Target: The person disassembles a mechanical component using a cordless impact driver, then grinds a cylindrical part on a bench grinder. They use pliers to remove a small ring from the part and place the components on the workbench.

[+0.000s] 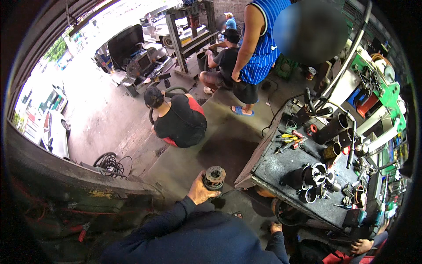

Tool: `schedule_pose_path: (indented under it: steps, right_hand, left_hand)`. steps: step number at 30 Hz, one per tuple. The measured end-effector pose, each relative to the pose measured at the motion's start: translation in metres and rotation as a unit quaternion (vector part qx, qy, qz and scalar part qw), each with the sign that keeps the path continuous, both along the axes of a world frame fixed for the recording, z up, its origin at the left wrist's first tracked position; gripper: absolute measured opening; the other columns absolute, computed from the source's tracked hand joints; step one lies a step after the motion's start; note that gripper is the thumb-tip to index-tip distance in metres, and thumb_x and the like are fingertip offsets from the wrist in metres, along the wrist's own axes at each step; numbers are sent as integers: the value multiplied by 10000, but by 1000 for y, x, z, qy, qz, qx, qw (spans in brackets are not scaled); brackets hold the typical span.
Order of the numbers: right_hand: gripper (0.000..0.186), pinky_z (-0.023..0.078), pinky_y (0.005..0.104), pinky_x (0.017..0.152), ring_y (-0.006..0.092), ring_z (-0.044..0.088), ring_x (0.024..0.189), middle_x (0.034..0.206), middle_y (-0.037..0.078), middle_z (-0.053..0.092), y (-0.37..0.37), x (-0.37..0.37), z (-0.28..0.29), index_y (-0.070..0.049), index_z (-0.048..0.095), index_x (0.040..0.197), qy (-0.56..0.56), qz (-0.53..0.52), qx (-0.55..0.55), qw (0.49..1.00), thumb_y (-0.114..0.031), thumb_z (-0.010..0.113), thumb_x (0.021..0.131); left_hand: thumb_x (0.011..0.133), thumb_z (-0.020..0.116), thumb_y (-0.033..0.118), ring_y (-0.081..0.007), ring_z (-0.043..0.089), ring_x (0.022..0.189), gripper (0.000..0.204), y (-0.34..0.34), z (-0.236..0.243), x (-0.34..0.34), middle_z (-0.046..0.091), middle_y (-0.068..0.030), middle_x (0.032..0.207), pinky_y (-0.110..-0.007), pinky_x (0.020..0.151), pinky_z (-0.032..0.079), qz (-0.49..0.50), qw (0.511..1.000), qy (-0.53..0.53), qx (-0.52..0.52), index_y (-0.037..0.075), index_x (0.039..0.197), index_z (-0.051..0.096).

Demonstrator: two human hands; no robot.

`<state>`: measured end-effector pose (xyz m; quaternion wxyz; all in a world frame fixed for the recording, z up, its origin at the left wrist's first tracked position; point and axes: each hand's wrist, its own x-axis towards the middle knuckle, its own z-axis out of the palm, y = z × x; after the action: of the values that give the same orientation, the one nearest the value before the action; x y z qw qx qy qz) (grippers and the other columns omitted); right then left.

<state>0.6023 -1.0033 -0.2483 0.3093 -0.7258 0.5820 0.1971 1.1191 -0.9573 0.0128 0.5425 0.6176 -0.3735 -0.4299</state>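
Note:
My left hand is wrapped round a dark cylindrical metal part, greasy, with a round opening in its top face. The hand holds it upright in front of my body, over the concrete floor. My navy sleeve runs back from it to the lower left. Low down beside the workbench is my right hand. It is small in view with its fingers mostly hidden, so I cannot tell whether it holds anything. A dark round wheel or pulley is nearest to it, under the bench edge.
On the right, the metal workbench carries pliers, dark cylinders and metal rings. A person in black and red squats ahead; another in blue stripes stands. At lower right is another person's hand. Coiled hose lies left.

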Motion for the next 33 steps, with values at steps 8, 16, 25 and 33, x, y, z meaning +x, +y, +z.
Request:
schedule_pose_path:
  steps: [8, 16, 25, 33]
  right_hand:
    - [427, 390, 471, 1093, 373, 636, 1160, 1219, 131, 701, 1, 68, 16, -109, 704, 1150, 131, 199, 27, 971, -289, 342, 1015]
    - [504, 509, 401, 924, 347, 667, 1088, 1156, 262, 688, -33, 247, 210, 71, 599, 1246, -206, -109, 59, 971, -263, 716, 887]
    - [566, 473, 444, 955, 248, 593, 1102, 1234, 112, 623, -120, 409, 248, -47, 543, 1337, -567, -128, 237, 779, -463, 557, 953]
    - [786, 377, 535, 1114, 322, 483, 1340, 1481, 133, 508, -183, 453, 253, -87, 461, 1466, -685, -338, 516, 388, -667, 509, 938]
  left_hand:
    - [639, 902, 57, -175, 596, 1132, 788, -12, 5, 75, 628, -90, 1210, -354, 1051, 463, -25, 998, 53, -15, 1, 1279, 446]
    - [646, 892, 8, -183, 588, 1156, 800, -17, -10, 127, 620, -91, 1244, -348, 1067, 447, -3, 998, 70, -4, 2, 1307, 441]
    - [643, 912, 46, -177, 589, 1144, 821, -101, 40, 111, 622, -111, 1230, -351, 1054, 455, -48, 994, 63, -81, 0, 1303, 426]
    - [617, 918, 22, -163, 638, 1055, 791, -176, 44, 83, 653, -115, 1169, -326, 970, 518, -18, 995, 83, -56, -3, 1257, 454]
